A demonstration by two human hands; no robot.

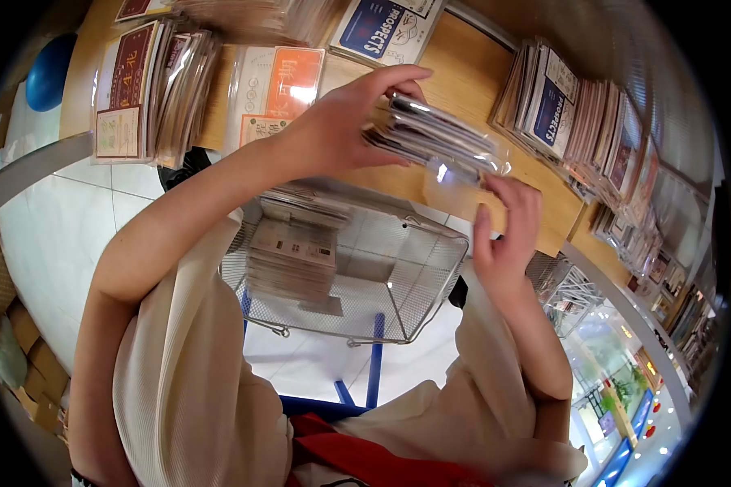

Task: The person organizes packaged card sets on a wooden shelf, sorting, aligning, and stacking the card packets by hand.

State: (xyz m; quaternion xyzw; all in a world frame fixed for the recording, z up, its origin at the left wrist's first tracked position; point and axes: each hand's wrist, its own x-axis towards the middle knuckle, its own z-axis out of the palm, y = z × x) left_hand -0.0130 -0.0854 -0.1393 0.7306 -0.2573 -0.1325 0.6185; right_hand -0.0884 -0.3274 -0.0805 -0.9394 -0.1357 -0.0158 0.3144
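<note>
My left hand [353, 122] is closed around a small stack of clear plastic-sleeved packets [439, 138], held tilted above the wooden table. The packets' edges face me, so their fronts are hidden. My right hand [508, 231] is at the stack's lower right end, thumb and fingers apart, fingertips at or very near the plastic corner. Behind my left wrist lies an orange and cream packet [276, 89] in a clear sleeve. Below the hands is a wire mesh basket [406, 284], with a pile of similar sleeved packets [292, 252] in its left part.
Upright packets [130, 97] stand at the table's left end. A blue-labelled PROSPECTS packet [382, 32] lies at the back, and a long row of packets [585, 122] runs along the right. A blue ball-like object [50, 73] is far left; cardboard boxes [36, 357] lie below it.
</note>
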